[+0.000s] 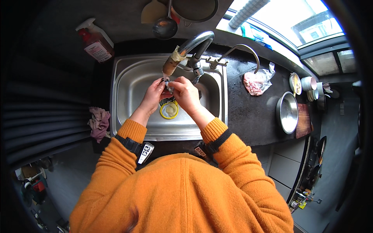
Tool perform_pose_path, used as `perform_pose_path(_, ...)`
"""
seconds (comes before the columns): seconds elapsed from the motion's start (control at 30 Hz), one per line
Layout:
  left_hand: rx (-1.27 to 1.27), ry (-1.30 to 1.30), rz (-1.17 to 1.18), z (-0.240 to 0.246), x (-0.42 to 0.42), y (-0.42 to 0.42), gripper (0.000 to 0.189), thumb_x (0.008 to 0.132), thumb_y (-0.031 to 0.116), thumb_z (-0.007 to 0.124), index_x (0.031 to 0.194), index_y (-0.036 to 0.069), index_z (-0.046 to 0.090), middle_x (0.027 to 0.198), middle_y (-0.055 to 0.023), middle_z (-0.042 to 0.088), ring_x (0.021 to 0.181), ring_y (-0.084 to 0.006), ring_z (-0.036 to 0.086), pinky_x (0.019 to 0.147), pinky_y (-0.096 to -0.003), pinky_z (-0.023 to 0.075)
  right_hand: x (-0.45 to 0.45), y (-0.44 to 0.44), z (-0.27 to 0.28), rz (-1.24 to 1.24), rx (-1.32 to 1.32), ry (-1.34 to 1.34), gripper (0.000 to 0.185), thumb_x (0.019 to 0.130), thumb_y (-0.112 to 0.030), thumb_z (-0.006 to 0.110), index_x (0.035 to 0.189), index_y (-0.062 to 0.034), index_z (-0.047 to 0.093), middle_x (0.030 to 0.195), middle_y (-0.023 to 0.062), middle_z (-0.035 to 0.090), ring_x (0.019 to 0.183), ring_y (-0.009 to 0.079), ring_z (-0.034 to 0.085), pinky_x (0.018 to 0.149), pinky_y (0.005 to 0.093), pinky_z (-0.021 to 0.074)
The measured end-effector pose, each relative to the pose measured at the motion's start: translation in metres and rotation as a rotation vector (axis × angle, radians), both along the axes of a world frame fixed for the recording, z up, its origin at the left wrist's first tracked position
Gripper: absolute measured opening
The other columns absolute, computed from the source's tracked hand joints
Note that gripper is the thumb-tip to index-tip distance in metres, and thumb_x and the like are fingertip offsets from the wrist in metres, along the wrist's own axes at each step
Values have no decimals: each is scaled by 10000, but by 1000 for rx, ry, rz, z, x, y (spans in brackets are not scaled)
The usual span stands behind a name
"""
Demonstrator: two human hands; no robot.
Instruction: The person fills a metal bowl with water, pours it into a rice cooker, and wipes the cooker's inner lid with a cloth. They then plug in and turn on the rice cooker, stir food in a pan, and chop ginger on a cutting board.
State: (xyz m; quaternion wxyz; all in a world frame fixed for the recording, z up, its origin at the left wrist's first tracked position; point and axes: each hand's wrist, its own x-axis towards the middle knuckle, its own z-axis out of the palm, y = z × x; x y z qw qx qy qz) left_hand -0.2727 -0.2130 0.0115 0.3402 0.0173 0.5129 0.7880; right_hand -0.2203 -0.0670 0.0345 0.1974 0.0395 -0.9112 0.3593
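Note:
Both hands meet under the curved metal faucet (pixel 204 38), whose spout end has a brownish wrap, and water runs onto the fingers. A small dark, wet item (pixel 167 82) is pinched between them; its kind cannot be made out. My left hand (pixel 155 93) grips it from the left side. From the right, my right hand (pixel 186 94) holds the same item with fingertips bent. Under the hands, in the stainless steel sink (pixel 137 84), lies a yellow-rimmed round strainer or net (pixel 169 110) with something pale in it. Dark material beside it is partly hidden by my hands.
A clear bag of raw meat (pixel 254 83) lies right of the sink, below a thin second tap (pixel 247 46). Farther right are a metal bowl (pixel 288 112) and a wooden cutting board (pixel 303 121). A crumpled cloth (pixel 99 121) and soap bottles (pixel 99 49) flank the left side.

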Motion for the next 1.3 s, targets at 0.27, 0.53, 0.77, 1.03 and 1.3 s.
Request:
perform_pose_path(0.27,275,-144,-83,7,-4,-13,345,935,253,482,1189,20,472,1093,-118,573,832,-117,549,816,-300,484,-9,18,1,-113,-266,-202,184,734,-13,593,890,-66,675,870,96,576,763,237,602,704,315,486)
perform_pose_path(0.53,392,-264,-27,-15,-7,-11,286,924,259,508,1113,46,532,1057,-85,572,937,-169,546,861,-306,450,-15,1,9,47,-89,-64,214,709,12,612,890,-80,678,849,107,576,835,279,574,734,349,481)
perform_pose_path(0.77,355,-297,117,-9,-6,-13,314,916,294,513,1073,23,527,962,-117,608,799,-181,587,775,-320,501,-6,1,4,137,53,100,426,652,103,567,990,-137,665,967,119,534,885,288,549,732,335,484)
perform_pose_path(1.03,427,-312,119,-9,-3,-11,313,936,271,478,1124,24,512,1031,-120,586,899,-186,572,806,-315,493,-5,-4,12,124,-118,121,319,685,57,585,971,-70,643,916,107,590,864,287,573,755,351,487)
perform_pose_path(1.3,213,-102,-16,-2,-5,-12,322,916,173,526,1199,29,481,1041,-64,572,933,-130,529,804,-260,459,-10,14,11,-46,-112,-64,162,722,35,622,859,-44,658,863,87,597,813,266,591,712,323,492)
